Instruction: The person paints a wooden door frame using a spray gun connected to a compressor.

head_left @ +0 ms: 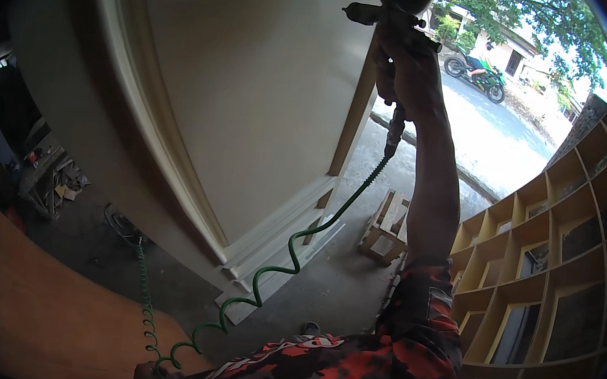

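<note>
My right hand (413,79) is raised high, its fingers wrapped round the handle of a spray gun (392,14) with a cup on top. A green coiled air hose (295,251) runs from a fitting under the handle down to the lower left. There my left hand (147,378), partly cut off by the lower edge, is closed on the hose. In front of me stands a large pale cabinet panel (256,73) with a moulded frame (157,100); the gun is up beside its right edge.
A yellowish shelf unit with many square compartments (512,248) stands on the right. A small wooden crate (387,228) sits on the floor. An orange-brown board (70,298) fills the lower left, scrap wood (60,182) behind it. Outside, a person rides a green motorcycle (482,74).
</note>
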Available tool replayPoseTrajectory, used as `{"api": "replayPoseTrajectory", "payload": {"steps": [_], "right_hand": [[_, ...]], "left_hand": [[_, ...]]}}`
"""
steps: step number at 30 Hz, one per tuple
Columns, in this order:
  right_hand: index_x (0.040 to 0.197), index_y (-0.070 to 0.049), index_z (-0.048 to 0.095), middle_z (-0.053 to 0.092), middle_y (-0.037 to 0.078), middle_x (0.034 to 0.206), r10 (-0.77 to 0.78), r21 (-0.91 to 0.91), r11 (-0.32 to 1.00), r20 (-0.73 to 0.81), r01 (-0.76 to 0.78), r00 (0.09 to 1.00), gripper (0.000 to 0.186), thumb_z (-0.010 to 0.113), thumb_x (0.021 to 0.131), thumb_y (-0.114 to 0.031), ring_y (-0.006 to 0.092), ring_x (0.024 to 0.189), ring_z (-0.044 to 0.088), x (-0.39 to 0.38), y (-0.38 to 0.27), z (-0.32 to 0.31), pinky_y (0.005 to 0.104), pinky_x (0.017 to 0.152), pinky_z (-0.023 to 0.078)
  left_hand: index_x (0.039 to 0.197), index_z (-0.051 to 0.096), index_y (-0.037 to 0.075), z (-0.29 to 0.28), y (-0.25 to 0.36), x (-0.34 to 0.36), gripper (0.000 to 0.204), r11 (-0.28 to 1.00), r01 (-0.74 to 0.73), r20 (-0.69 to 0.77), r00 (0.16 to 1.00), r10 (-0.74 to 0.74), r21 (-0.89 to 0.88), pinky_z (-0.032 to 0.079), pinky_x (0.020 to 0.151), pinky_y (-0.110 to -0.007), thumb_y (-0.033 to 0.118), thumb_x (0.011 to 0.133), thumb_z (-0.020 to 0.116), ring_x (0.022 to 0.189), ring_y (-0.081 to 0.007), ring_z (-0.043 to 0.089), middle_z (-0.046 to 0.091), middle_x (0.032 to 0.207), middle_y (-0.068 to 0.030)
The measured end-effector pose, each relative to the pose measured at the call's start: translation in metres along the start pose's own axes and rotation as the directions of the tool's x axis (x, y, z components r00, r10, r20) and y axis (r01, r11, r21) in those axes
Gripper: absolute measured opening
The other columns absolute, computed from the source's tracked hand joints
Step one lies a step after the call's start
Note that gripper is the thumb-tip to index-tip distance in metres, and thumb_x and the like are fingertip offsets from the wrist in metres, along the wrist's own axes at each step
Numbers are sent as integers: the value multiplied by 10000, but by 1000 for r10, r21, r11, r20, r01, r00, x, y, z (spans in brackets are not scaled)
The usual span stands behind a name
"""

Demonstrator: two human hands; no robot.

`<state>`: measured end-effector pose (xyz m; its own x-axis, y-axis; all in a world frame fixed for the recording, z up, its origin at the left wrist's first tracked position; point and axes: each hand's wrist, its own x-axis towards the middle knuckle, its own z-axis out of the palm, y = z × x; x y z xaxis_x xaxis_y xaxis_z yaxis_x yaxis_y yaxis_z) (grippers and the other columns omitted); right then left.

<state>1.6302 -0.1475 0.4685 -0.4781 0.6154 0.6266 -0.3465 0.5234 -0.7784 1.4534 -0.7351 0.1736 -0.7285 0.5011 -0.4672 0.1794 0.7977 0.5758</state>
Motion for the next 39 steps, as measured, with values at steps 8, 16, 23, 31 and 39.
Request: {"api": "replayPoseTrajectory", "payload": {"steps": [8,16,23,31,39], "right_hand": [[796,-101,586,421,-53,538,40,50,998,49,-42,998,337,640,1081,-274,38,384,336,-31,-25,63,267,380,230],[753,-104,543,424,-43,537,10,67,998,23,-12,1000,376,636,1082,-263,46,377,345,-71,-51,122,274,376,233],[756,-111,535,411,-52,555,21,65,998,24,-22,999,376,623,1091,-256,40,386,332,-107,-75,167,270,379,209],[865,-105,605,419,-70,574,36,171,984,55,-45,998,246,610,1099,-184,8,408,313,-148,-109,218,238,386,194],[1072,-71,688,503,-66,612,-51,90,995,120,40,992,97,640,1077,-155,19,442,369,-172,-125,259,236,397,236]], "left_hand": [[790,719,-26,-29,-50,2,436,999,30,10,999,-30,-15,504,590,-364,341,708,939,599,-169,639,680,663,-85],[780,720,-11,-55,-88,0,396,991,-29,-6,1000,29,-133,493,591,-344,322,726,928,599,-151,628,692,678,-69],[793,724,8,-78,-107,8,333,978,-38,32,998,45,-207,491,603,-338,261,747,935,635,-125,626,686,690,-54],[816,740,7,-95,-163,29,314,996,-68,53,996,72,-65,485,588,-323,229,743,952,624,-109,604,686,690,-34],[813,750,2,-106,-145,14,313,985,1,56,998,9,-171,481,583,-324,230,745,952,610,-102,587,690,674,-43]]}}
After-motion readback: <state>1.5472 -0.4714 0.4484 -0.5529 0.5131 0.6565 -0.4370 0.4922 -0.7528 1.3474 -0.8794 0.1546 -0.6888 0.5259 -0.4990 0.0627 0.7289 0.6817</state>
